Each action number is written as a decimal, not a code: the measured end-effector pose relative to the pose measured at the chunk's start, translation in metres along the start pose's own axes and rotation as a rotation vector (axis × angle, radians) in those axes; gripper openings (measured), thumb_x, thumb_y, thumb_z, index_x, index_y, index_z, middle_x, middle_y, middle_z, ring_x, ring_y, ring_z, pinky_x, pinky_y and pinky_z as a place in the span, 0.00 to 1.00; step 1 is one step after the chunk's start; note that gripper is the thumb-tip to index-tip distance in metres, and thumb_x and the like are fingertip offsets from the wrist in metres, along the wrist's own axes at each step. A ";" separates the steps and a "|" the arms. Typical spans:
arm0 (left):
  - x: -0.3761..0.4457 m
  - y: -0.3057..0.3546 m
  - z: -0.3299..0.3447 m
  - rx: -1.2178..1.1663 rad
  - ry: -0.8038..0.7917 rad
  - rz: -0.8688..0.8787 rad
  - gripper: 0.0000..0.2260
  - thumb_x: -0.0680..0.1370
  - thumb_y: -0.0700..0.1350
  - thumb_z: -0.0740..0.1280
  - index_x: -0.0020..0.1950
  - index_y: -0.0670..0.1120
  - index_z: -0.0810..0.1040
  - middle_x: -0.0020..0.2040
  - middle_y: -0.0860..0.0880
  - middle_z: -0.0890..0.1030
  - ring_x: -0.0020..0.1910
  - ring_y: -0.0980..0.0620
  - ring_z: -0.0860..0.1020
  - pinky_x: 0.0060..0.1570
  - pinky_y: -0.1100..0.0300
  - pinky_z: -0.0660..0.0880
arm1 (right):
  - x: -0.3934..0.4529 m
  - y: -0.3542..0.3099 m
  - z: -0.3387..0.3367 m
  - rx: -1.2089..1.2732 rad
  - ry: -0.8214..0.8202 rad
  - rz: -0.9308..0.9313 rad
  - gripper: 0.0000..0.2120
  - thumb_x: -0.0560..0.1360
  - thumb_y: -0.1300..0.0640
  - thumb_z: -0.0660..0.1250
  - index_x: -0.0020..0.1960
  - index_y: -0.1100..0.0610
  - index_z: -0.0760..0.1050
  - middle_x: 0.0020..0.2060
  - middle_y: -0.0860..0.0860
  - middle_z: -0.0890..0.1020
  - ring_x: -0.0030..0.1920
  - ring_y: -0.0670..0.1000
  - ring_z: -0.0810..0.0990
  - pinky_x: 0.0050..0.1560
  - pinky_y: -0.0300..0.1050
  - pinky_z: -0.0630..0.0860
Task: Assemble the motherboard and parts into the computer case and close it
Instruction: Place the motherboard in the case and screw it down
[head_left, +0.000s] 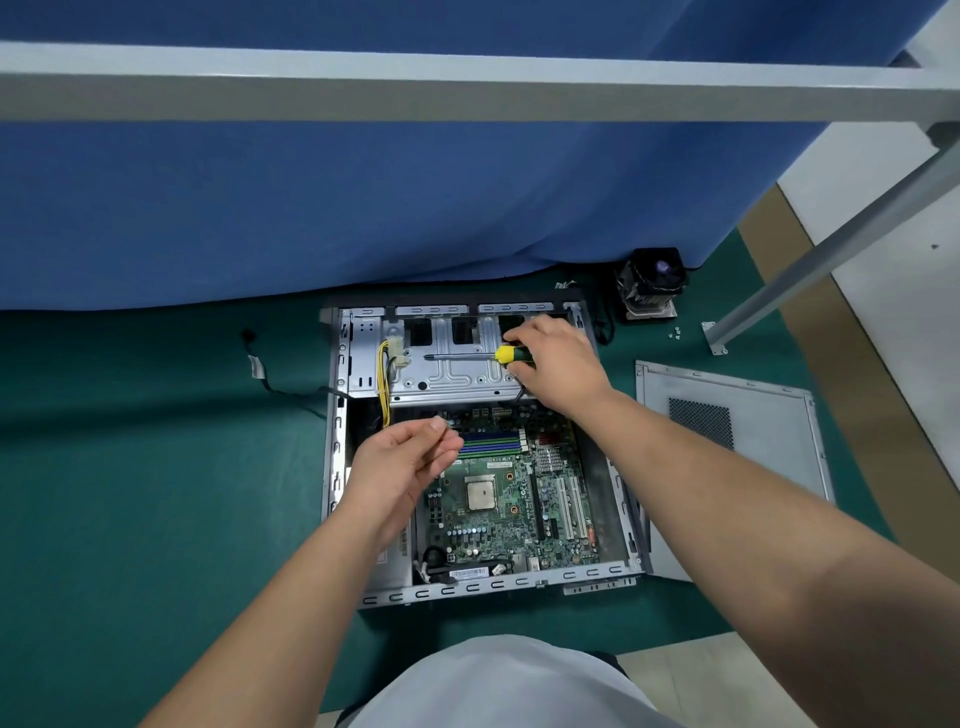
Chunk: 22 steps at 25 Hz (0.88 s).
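The right hand (553, 358) covers most of the screwdriver (467, 356) handle. Whatever the left hand (402, 467) pinches is too small to identify. Both forearms hide parts of the motherboard (511, 499).

A green mat (130, 493) is spread over the floor; a blue cloth (363, 208) is hung behind it, its hem resting on the mat; a grey metal frame (467, 83) is seen overhead, one leg (831, 249) slanting down to a footplate (716, 338) at the mat's right edge.
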<state>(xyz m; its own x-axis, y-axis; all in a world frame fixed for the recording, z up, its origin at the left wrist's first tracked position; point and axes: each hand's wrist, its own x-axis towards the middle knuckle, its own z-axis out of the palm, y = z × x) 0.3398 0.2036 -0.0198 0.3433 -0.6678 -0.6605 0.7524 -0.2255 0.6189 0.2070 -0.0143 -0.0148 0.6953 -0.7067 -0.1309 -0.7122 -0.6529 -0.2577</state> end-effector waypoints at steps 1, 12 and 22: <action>-0.001 0.001 0.000 -0.023 0.004 -0.008 0.10 0.78 0.39 0.71 0.57 0.35 0.81 0.47 0.39 0.86 0.45 0.49 0.86 0.44 0.63 0.82 | -0.006 -0.006 -0.001 0.030 0.049 -0.010 0.19 0.81 0.50 0.67 0.70 0.50 0.75 0.65 0.49 0.76 0.68 0.54 0.71 0.71 0.51 0.63; -0.016 -0.006 0.013 -0.176 0.000 -0.129 0.12 0.80 0.41 0.71 0.59 0.34 0.80 0.43 0.41 0.85 0.40 0.52 0.84 0.41 0.62 0.83 | -0.095 -0.081 0.016 1.011 0.009 0.111 0.04 0.76 0.62 0.74 0.50 0.54 0.85 0.45 0.48 0.86 0.45 0.44 0.85 0.48 0.36 0.79; -0.036 -0.014 0.008 -0.129 -0.029 -0.108 0.10 0.80 0.44 0.71 0.54 0.37 0.82 0.39 0.43 0.83 0.36 0.53 0.82 0.37 0.64 0.81 | -0.114 -0.088 0.023 0.974 0.077 0.099 0.06 0.75 0.59 0.76 0.50 0.51 0.86 0.45 0.44 0.86 0.47 0.44 0.85 0.52 0.39 0.81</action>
<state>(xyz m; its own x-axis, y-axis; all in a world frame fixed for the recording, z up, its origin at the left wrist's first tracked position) 0.3129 0.2250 -0.0016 0.2418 -0.6650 -0.7066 0.8506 -0.2051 0.4842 0.1921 0.1301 0.0009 0.6037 -0.7848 -0.1404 -0.3513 -0.1038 -0.9305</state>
